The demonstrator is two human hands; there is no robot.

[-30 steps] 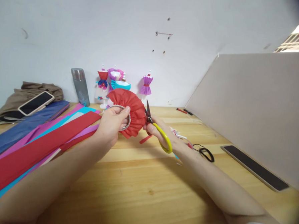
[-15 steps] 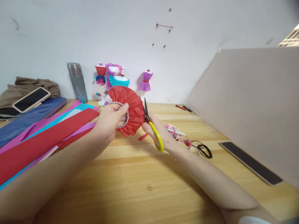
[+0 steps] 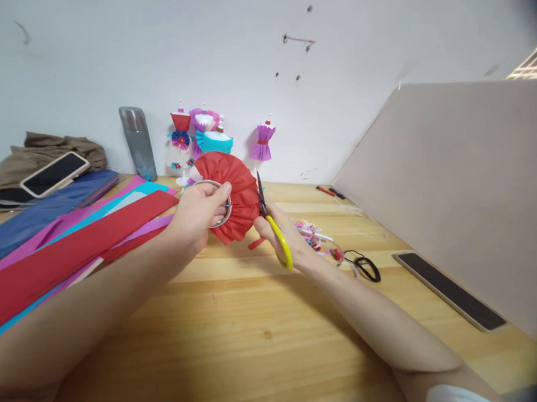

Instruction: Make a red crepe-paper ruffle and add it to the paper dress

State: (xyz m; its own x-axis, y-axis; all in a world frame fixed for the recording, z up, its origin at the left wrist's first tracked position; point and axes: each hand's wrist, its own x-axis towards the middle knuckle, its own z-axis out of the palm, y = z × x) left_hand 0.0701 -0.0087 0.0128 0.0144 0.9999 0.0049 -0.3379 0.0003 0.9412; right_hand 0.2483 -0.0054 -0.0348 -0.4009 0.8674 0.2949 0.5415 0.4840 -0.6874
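Note:
My left hand (image 3: 201, 210) is closed on a gathered red skirt (image 3: 239, 196) with ruffled folds, held up over the table. A metal ring (image 3: 228, 212) circles its near end, around my fingers, with the thumb pressing on it. My right hand (image 3: 276, 227) grips yellow-handled scissors (image 3: 279, 242), their dark blades pointing up along the skirt's right edge. Most of the right fingers are hidden behind the handles. Below the skirt a short red strip (image 3: 256, 243) shows.
Strips of coloured material (image 3: 82, 247) lie at left, beside a phone (image 3: 55, 174) on brown cloth (image 3: 63, 146). A bottle (image 3: 138, 142) and small dressed mannequins (image 3: 260, 142) stand by the wall. Scraps (image 3: 313, 234), a black cord (image 3: 366, 268) and a dark flat bar (image 3: 451, 290) lie at right.
The scissor blades, slightly apart half a second ago, now look closed together at the skirt's right edge. Both hands stay almost in place, and the view has shifted slightly.

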